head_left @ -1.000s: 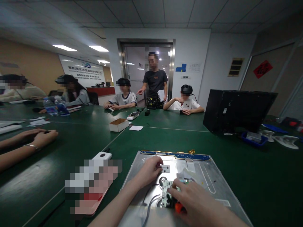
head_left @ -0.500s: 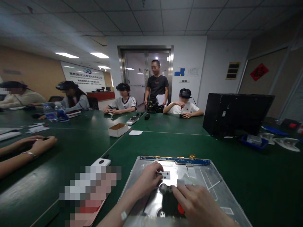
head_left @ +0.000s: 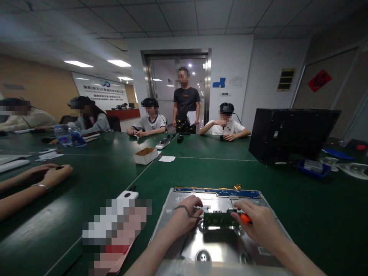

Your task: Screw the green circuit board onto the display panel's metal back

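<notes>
A silver metal panel (head_left: 218,249) with a blue strip along its far edge lies on the green table in front of me. Above it a small green circuit board (head_left: 217,219) is lifted off the panel. My left hand (head_left: 184,218) pinches the board's left end, with a thin grey wire looped over its fingers. My right hand (head_left: 258,224) grips the board's right end together with an orange-handled tool (head_left: 245,218).
A pixelated flat object (head_left: 115,230) lies left of the panel. A small cardboard box (head_left: 146,155) sits mid-table and a black monitor (head_left: 290,134) stands at right. Another person's hands (head_left: 48,174) rest at left. Several people sit at the far side; one stands by the door.
The circuit board has come up off the panel and now sits level between both hands. My right hand moved up and right; the camera view shifted slightly.
</notes>
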Motion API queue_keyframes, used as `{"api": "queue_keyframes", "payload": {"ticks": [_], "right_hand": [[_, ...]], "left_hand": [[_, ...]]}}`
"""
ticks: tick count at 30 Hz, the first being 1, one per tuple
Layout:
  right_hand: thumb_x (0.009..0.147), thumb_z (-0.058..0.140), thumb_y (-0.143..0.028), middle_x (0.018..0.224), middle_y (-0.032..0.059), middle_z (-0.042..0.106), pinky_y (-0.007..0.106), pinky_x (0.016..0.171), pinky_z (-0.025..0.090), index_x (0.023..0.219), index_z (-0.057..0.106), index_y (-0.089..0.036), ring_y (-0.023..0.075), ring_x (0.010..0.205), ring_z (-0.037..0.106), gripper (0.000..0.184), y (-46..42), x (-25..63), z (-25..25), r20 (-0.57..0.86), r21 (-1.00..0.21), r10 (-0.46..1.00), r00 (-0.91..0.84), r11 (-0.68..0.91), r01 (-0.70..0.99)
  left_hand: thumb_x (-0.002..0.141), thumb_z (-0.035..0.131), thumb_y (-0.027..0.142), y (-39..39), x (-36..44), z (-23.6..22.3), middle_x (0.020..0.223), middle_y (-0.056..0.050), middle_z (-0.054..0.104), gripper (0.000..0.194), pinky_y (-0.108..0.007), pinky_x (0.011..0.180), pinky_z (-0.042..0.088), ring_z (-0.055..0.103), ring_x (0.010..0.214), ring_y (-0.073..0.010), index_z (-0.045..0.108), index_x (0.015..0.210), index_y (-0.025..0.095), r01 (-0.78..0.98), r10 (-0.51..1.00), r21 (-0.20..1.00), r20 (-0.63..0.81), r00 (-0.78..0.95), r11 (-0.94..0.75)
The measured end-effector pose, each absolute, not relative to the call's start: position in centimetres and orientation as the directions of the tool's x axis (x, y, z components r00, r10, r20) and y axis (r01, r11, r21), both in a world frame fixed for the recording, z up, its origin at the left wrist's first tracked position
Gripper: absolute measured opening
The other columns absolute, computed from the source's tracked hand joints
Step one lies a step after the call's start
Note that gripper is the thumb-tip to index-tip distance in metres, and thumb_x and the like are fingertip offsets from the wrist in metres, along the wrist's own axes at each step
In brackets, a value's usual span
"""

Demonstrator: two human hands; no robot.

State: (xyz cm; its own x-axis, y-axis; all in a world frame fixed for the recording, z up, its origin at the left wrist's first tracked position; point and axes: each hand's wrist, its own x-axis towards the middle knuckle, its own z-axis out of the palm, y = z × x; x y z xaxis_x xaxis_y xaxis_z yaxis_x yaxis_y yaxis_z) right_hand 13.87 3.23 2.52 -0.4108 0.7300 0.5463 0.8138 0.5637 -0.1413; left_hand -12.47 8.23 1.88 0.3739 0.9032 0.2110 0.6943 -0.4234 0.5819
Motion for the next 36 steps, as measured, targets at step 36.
{"api": "queue_keyframes", "payload": {"ticks": [36], "right_hand": [[0.067,0.082,-0.051,0.12,0.006,0.063,0.04,0.082,0.051,0.127,0.058,-0.029,0.0285,0.1,0.063,0.068,3.2,13.7,4.2,-0.01,-0.543,0.875,-0.484,0.402,0.737]], "left_hand": [[0.088,0.051,0.015,9.3,-12.2,1.8,0.094,-0.01,0.065,0.011,-0.039,0.081,0.041,0.058,0.092,-0.028,0.062,0.089,0.018,0.691,0.876,0.545,0.214,0.433,-0.475]]}}
